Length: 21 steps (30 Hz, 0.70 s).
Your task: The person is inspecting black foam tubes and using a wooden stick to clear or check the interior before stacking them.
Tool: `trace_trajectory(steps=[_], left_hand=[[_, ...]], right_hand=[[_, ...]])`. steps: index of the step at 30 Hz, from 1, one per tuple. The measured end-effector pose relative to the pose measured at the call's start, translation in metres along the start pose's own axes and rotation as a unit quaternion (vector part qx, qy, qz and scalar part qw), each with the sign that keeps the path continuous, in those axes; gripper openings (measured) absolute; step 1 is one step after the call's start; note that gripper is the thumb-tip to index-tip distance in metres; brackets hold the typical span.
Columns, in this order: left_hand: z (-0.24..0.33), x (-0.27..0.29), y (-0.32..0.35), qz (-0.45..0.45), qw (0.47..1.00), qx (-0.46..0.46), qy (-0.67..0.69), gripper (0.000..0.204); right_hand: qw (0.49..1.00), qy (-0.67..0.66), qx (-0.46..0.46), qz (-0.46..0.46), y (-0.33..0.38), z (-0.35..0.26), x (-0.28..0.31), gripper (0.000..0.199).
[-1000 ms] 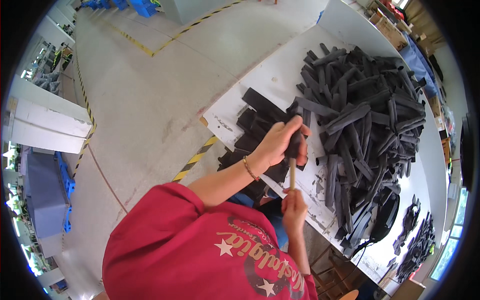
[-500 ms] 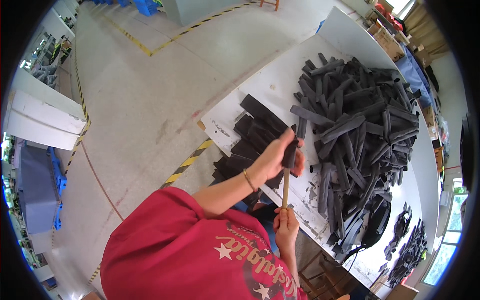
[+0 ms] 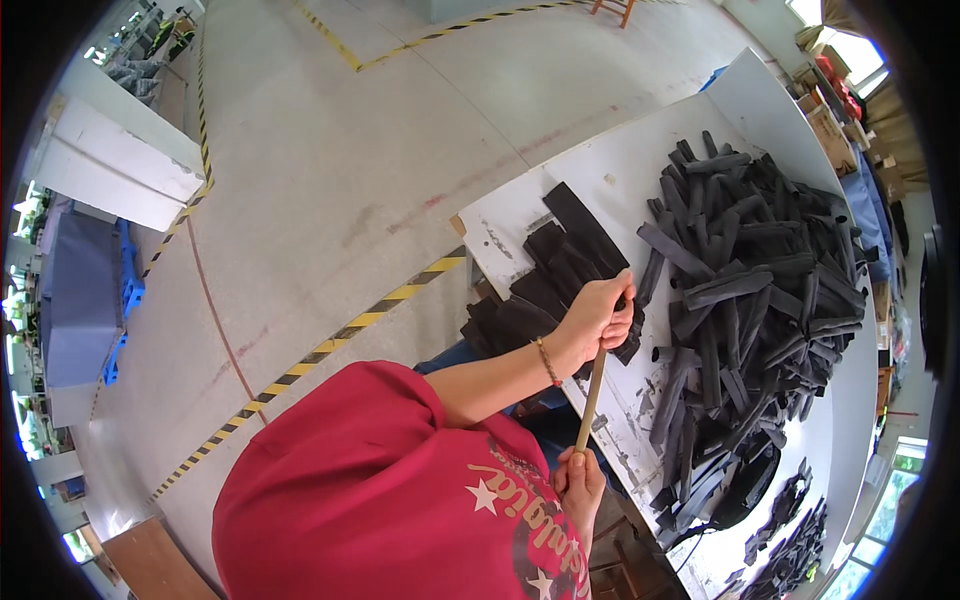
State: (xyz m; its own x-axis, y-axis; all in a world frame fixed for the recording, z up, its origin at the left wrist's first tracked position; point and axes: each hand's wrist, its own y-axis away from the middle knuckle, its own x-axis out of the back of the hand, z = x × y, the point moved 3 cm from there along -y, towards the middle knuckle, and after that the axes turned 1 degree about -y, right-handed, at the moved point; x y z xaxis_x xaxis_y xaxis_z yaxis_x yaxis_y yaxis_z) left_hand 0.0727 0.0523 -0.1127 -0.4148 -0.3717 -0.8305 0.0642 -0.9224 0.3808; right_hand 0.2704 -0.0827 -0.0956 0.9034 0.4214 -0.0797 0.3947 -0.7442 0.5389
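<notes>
My right hand [image 3: 580, 480] grips the lower end of a thin wooden stick [image 3: 592, 400], which slants up toward my left hand. Closed in a fist, my left hand [image 3: 600, 318] wraps round the stick's upper end and a black, soft-looking tube, of which only a small dark bit shows at the thumb. Flat black strips [image 3: 585, 225] lie overlapped on the white table just beyond and left of that hand. To its right rises a large heap of dark grey tube-like pieces [image 3: 740, 270].
The white table [image 3: 510, 205] has a raised side panel [image 3: 760, 100] along its far and right sides. A black bag-like object [image 3: 748, 488] and smaller dark scraps [image 3: 790, 545] lie toward the lower right. Yellow-black tape [image 3: 350, 330] marks the floor at the left.
My left fingers have closed into a fist over the black tube, which showed on the stick before. The view has shifted, so the table sits farther right and lower.
</notes>
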Motion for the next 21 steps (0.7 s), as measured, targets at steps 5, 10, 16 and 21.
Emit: trace_trajectory(steps=[5, 10, 16, 21], left_hand=[[-0.001, 0.005, -0.007, -0.008, 1.0, 0.008, 0.022, 0.034], [0.001, 0.001, -0.013, 0.034, 0.999, 0.027, 0.01, 0.038], [0.013, 0.0, -0.002, 0.096, 0.994, -0.037, 0.036, 0.057], [0.003, 0.008, 0.004, -0.038, 0.996, 0.018, -0.077, 0.037]], right_hand=[[0.962, 0.254, 0.074, 0.069, 0.005, 0.008, 0.004, 0.021], [0.95, 0.285, 0.074, 0.106, 0.012, 0.008, 0.008, 0.022], [0.979, 0.179, 0.035, 0.095, -0.002, 0.005, 0.012, 0.023], [0.954, 0.269, 0.096, 0.085, -0.007, 0.025, 0.008, 0.02]])
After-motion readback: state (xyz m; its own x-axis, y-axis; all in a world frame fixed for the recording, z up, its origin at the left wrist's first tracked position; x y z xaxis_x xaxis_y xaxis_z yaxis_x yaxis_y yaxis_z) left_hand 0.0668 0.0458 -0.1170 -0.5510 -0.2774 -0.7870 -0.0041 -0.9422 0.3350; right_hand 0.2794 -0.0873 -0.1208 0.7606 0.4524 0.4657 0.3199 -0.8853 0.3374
